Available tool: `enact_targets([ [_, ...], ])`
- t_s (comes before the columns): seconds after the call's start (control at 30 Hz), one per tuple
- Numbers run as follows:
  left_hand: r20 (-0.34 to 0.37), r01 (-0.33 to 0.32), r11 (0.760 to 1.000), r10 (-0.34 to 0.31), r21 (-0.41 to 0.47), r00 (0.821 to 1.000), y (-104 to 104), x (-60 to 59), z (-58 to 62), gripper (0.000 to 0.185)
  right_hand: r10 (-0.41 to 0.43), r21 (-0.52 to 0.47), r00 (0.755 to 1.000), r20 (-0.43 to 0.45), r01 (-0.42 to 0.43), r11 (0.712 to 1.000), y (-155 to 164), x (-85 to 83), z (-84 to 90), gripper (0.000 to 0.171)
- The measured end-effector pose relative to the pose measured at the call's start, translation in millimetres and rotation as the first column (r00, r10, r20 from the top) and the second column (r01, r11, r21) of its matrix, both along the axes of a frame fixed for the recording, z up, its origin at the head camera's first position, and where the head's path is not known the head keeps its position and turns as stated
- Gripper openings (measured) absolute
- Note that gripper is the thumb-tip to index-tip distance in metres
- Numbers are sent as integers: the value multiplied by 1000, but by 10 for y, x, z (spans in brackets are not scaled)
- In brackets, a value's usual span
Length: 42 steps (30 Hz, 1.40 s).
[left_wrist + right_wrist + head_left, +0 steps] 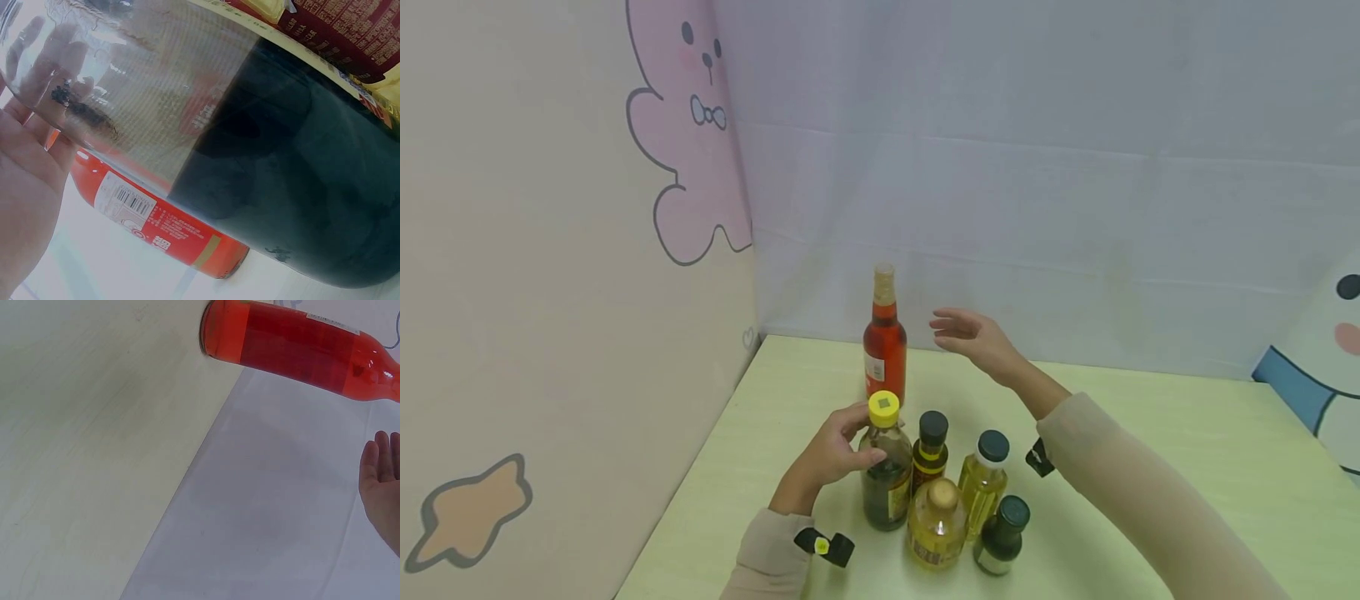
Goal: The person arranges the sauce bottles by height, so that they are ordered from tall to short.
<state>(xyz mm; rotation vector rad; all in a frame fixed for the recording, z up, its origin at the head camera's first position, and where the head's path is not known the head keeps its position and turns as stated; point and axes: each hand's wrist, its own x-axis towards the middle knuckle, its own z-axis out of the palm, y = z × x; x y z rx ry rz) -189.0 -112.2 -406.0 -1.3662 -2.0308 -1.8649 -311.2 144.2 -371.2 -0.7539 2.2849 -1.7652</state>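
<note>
My left hand [831,450] holds a yellow-capped bottle of dark liquid [883,492], thumb on the near side and fingers around behind. Through the clear upper part of the bottle [144,87], the left wrist view shows those fingers. A tall bottle of red liquid [886,350] stands upright just behind it, with a pale neck. To the right of that red bottle, my right hand [981,340] hangs in the air with fingers extended, apart from it. In the right wrist view, the right hand [384,487] is beside the red bottle's neck, holding nothing.
Close to the dark bottle's right stand a small black-capped bottle [932,450], a round bottle of yellow liquid [937,533], a dark-capped oil bottle [982,487] and a short dark bottle [1000,537]. Pale curtains border the light table [1187,450] at the back and left.
</note>
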Motion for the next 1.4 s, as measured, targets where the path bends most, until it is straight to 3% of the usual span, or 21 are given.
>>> enact_targets([
  [0.93, 40, 23, 1000, -23, 20, 999, 10, 0, -35, 36, -3, 31, 999, -43, 4, 1000, 224, 340, 22, 49],
  [1.4, 54, 18, 1000, -19, 21, 998, 9, 3, -37, 34, -11, -5, 999, -31, 11, 1000, 334, 493, 9, 47],
])
